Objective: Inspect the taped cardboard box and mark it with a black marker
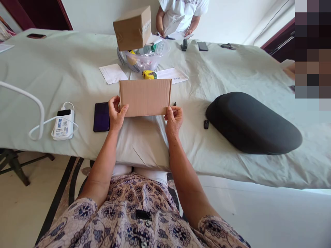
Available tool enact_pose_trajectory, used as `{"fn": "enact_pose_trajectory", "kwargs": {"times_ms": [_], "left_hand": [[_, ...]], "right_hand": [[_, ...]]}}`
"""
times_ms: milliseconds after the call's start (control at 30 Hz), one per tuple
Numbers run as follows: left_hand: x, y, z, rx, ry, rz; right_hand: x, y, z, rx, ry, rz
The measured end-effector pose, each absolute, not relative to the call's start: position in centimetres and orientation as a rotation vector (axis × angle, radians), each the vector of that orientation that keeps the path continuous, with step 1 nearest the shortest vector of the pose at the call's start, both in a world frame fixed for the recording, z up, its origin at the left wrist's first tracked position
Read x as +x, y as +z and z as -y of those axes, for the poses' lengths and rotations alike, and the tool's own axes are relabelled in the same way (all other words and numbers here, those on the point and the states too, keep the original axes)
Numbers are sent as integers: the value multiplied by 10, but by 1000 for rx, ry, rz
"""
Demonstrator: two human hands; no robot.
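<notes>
A flat brown cardboard box (145,97) is held up above the cloth-covered table, in front of me. My left hand (117,112) grips its left edge, thumb on the near face. At the lower right corner, my right hand (174,119) pinches the box between thumb and fingers. A dark smartphone (101,117) lies just left of my left hand. Just beyond the box sits a yellow tape measure (149,74), partly in front of a sheet of paper (176,75). The fingers behind the box are hidden.
A clear plastic basin (147,62) holds bottles, with a larger carton (132,29) on it. White power bank (64,124) with a cable is left; a black padded case (253,124) and small black object (206,124) are right. Across the table, a person (182,17) holds papers.
</notes>
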State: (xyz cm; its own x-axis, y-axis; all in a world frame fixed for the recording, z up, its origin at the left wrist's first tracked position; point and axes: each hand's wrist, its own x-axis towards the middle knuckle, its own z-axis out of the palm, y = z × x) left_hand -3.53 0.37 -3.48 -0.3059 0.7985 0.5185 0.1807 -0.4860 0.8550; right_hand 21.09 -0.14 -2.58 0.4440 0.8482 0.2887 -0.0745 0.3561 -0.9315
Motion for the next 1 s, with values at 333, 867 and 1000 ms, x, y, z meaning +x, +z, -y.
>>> {"fn": "enact_pose_trajectory", "kwargs": {"times_ms": [333, 867, 1000], "left_hand": [[-17, -29, 11, 1686, 1683, -1646], [10, -24, 22, 1727, 1543, -1953], [4, -31, 16, 1648, 1670, -1797]], "right_hand": [[203, -32, 6, -1235, 315, 1157], [194, -40, 9, -1390, 165, 1238], [197, -43, 2, -1206, 312, 1121]]}}
